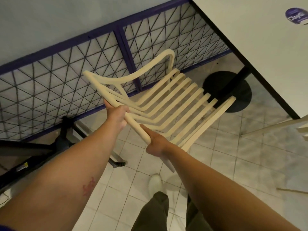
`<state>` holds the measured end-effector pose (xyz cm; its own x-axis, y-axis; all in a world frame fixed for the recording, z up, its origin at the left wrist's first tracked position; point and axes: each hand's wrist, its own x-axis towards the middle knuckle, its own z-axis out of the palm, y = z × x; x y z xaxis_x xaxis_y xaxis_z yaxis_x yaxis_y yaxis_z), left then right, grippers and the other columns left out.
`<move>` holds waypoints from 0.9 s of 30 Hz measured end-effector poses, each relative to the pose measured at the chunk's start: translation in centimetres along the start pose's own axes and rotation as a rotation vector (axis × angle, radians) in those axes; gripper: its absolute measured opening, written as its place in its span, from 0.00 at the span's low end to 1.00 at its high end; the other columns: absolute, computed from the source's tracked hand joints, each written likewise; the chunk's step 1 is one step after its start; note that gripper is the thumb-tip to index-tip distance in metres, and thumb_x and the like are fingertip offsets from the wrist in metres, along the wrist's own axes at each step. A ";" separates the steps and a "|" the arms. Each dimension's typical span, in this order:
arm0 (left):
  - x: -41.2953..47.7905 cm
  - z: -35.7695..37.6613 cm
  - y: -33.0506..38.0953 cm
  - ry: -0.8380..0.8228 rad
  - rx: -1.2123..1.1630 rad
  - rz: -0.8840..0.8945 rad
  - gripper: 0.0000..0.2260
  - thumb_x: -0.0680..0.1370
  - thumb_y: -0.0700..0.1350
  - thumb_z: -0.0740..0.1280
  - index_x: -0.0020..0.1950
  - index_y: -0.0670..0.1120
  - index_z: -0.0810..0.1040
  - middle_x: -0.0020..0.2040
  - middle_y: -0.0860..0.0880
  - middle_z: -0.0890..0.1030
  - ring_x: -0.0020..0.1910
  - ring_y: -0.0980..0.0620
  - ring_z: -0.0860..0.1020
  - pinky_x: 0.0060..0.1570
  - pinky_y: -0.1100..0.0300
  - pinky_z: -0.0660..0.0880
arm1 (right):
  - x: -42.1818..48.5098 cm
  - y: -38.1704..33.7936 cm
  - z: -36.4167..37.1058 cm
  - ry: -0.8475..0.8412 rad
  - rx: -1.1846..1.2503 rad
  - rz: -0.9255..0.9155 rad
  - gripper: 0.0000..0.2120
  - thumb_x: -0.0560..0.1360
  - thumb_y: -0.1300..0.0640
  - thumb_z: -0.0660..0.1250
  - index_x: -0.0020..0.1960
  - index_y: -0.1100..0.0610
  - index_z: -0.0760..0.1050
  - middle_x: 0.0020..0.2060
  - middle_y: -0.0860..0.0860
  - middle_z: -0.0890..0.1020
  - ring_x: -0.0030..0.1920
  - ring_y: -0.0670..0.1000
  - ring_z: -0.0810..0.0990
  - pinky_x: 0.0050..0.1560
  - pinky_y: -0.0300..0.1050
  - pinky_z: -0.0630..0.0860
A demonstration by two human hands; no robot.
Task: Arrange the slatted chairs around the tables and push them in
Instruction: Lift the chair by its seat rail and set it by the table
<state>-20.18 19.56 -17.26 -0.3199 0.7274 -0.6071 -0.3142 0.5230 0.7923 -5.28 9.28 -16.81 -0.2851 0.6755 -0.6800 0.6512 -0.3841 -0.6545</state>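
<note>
A pale wooden slatted chair [173,104] is in the middle of the view, tilted, its curved seat slats pointing toward a white table [260,52] at the upper right. My left hand [116,115] grips the round top rail of the chair's back. A little lower on the same rail, my right hand [155,144] grips its near end. The table's black round base [233,90] stands on the floor just past the chair's front edge.
A purple-framed wire mesh railing [70,75] runs along the left and behind the chair. A dark metal stand [65,139] sits at its foot on the left. Part of another pale chair [300,129] shows at the right edge. White floor tiles lie below, with my legs and a shoe [155,182].
</note>
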 end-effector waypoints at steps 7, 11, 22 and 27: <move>3.0 -1.2 2.3 -0.054 0.116 -0.007 0.48 0.69 0.19 0.60 0.77 0.61 0.59 0.61 0.47 0.75 0.56 0.43 0.77 0.45 0.37 0.81 | 2.5 -2.9 2.7 0.046 0.102 0.037 0.47 0.72 0.65 0.66 0.78 0.35 0.46 0.63 0.55 0.70 0.58 0.58 0.74 0.62 0.56 0.74; 4.7 -2.1 3.3 -0.081 0.179 -0.013 0.47 0.67 0.20 0.58 0.70 0.66 0.62 0.62 0.46 0.75 0.61 0.37 0.78 0.51 0.27 0.76 | 3.9 -4.1 3.3 0.051 0.124 0.037 0.46 0.73 0.64 0.67 0.79 0.36 0.46 0.65 0.55 0.68 0.59 0.58 0.74 0.61 0.54 0.73; 1.6 -1.7 1.7 -0.011 0.349 0.019 0.43 0.75 0.28 0.65 0.79 0.61 0.53 0.60 0.49 0.75 0.54 0.48 0.77 0.45 0.51 0.77 | 3.5 -4.8 2.4 0.019 0.040 0.006 0.44 0.75 0.56 0.68 0.80 0.41 0.43 0.67 0.57 0.71 0.61 0.58 0.74 0.55 0.46 0.69; 0.1 -2.2 0.5 0.004 0.335 0.025 0.44 0.75 0.28 0.66 0.79 0.62 0.53 0.61 0.48 0.75 0.52 0.49 0.78 0.40 0.54 0.77 | 2.1 -4.0 1.9 -0.022 0.045 -0.038 0.43 0.74 0.53 0.70 0.80 0.42 0.47 0.69 0.56 0.70 0.63 0.57 0.73 0.58 0.46 0.67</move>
<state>-22.34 18.91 -17.09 -0.3275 0.7406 -0.5868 0.0046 0.6223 0.7828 -9.82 11.03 -16.21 -0.3249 0.6764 -0.6611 0.6075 -0.3864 -0.6940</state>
